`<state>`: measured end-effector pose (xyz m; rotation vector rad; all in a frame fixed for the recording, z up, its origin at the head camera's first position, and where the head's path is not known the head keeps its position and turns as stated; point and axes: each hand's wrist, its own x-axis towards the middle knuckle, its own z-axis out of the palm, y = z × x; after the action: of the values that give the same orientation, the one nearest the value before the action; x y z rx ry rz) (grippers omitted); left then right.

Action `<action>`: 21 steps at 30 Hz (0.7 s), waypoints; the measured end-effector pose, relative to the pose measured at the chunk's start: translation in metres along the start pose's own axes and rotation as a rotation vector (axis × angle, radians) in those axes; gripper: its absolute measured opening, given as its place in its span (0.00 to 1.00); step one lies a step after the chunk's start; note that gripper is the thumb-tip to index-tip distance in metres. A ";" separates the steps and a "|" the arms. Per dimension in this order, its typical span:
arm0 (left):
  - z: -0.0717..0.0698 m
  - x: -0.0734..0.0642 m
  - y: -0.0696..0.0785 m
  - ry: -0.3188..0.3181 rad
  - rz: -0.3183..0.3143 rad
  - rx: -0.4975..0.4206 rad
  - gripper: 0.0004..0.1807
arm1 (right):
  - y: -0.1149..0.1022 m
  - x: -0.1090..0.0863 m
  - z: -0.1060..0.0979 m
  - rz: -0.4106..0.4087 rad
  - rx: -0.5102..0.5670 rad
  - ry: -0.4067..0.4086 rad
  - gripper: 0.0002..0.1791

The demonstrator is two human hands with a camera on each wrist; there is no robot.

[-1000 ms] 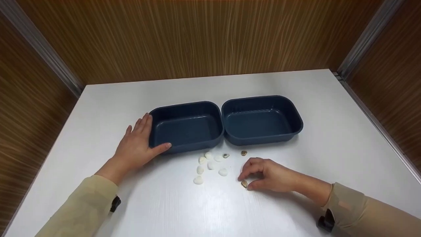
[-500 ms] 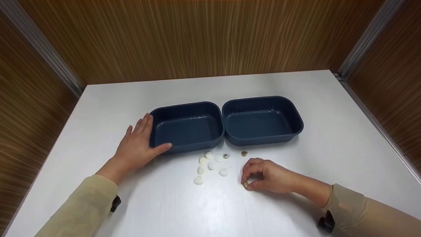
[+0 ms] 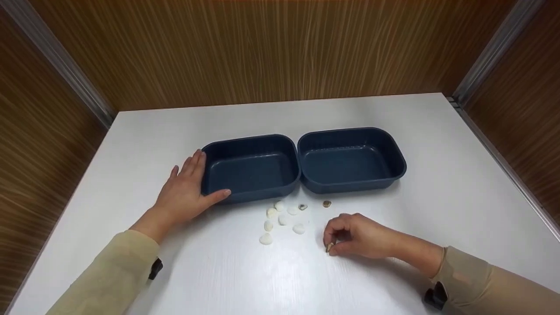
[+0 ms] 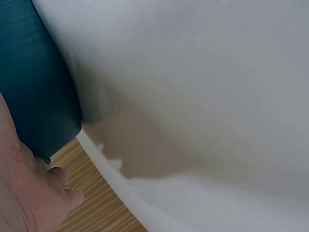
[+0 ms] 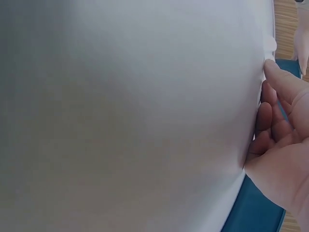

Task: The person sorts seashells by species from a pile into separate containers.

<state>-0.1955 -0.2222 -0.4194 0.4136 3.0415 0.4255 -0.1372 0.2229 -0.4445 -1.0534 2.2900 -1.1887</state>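
My left hand [image 3: 181, 194] lies with extended fingers against the left end of a dark blue rectangular container [image 3: 256, 194], its thumb on the front rim. The left wrist view shows part of this hand [image 4: 29, 193] beside the container's wall [image 4: 38, 82]. My right hand [image 3: 363, 236] pinches a small brownish seashell [image 3: 330, 248] between thumb and fingertips, at the tabletop. In the right wrist view the right hand's [image 5: 285, 145] fingers are curled, and the shell is hidden. Several white seashells [image 3: 282, 220] lie left of it. One brown shell [image 3: 327, 204] lies behind it.
A second dark blue container [image 3: 356, 186] stands close against the first on its right. A greyish shell [image 3: 302, 207] lies in front of the gap between them. Wood-grain panels [image 3: 280, 52] border the white table [image 3: 210, 271] at the back and sides.
The right thumb and fingers have closed on the brownish shell and tipped it up from lying on the table. The left hand keeps its place at the container.
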 end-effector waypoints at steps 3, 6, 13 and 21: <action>-0.001 0.000 0.001 -0.002 -0.004 0.001 0.68 | -0.001 0.002 0.000 -0.025 0.002 -0.002 0.07; -0.002 -0.001 0.001 -0.001 -0.004 0.000 0.68 | -0.002 0.004 0.000 -0.060 -0.020 0.005 0.06; -0.001 0.000 0.000 -0.011 -0.010 0.001 0.68 | -0.003 0.005 -0.002 -0.100 -0.086 0.006 0.09; -0.001 0.000 0.000 -0.018 -0.005 0.005 0.68 | -0.002 0.005 -0.006 -0.113 -0.147 0.007 0.11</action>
<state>-0.1954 -0.2225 -0.4180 0.4084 3.0265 0.4121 -0.1428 0.2211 -0.4391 -1.2479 2.3807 -1.0801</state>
